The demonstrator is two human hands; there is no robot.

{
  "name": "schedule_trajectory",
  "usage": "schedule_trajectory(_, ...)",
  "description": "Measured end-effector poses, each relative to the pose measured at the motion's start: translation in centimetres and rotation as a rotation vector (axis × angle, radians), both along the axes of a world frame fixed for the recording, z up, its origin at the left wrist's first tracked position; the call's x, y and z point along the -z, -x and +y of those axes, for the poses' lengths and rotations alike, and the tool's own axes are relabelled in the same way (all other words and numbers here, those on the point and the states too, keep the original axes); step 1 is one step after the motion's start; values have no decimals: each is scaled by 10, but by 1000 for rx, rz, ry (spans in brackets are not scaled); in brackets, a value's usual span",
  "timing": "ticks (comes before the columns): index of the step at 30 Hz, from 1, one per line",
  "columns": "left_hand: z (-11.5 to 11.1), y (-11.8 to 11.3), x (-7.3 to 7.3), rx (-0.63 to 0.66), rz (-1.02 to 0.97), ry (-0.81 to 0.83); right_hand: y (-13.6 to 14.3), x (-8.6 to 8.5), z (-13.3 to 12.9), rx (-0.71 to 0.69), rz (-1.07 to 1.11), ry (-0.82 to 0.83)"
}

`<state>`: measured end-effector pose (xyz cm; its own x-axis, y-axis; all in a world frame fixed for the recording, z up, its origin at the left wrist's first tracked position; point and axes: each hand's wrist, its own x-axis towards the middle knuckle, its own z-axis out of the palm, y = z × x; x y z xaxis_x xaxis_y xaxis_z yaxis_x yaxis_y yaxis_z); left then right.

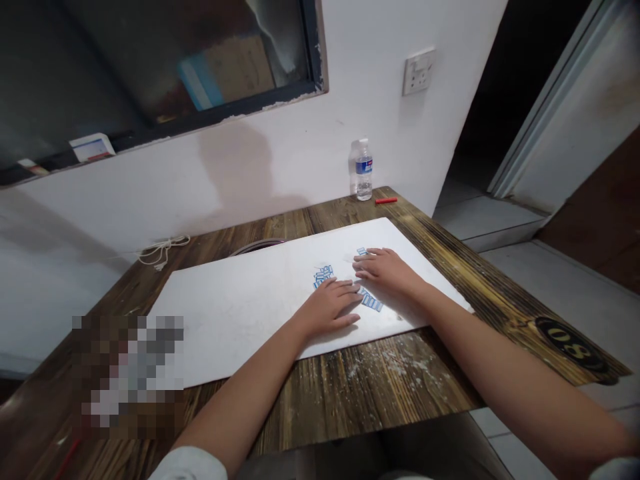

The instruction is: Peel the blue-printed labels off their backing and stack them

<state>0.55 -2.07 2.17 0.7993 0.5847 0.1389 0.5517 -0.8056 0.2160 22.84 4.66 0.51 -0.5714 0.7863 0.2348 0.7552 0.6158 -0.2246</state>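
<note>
A white board lies on the wooden table. Small blue-and-white pieces are clustered near its middle, and my left hand rests just in front of them, fingers spread and pointing right. Right of that hand, a slanting row of similar pieces lies on the board. My right hand is palm down above this row, its fingers apart and pointing left. Another small blue-edged piece shows by its fingertips. What lies beneath both palms is hidden.
At the table's back right corner stand a water bottle and, lying beside it, a red stick-like object. A white cord lies at the back left. White crumbs dot the front of the wooden table. A pixelated patch covers the left side.
</note>
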Motion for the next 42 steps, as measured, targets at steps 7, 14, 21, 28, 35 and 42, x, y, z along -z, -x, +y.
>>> schedule_trajectory(7, 0, -1, 0, 28, -48, -24, 4, -1, -6, -98, 34, 90)
schedule_trajectory(14, -2, -3, -2, 21, 103, 39, 7, 5, -3, -206, 96, 107)
schedule_trajectory(21, -1, -1, 0, -137, 17, -3, 4, 1, -3, -73, 128, 44)
schedule_trajectory(28, 0, -2, 1, -104, 66, 11, 6, 2, -4, -185, 99, 56)
schedule_trajectory(35, -2, -4, 5, -362, 52, -63, 6, -5, -7, -184, 109, -1)
schedule_trajectory(42, 1, -1, 12, -501, 62, -30, 7, -4, -10, -201, 92, -1)
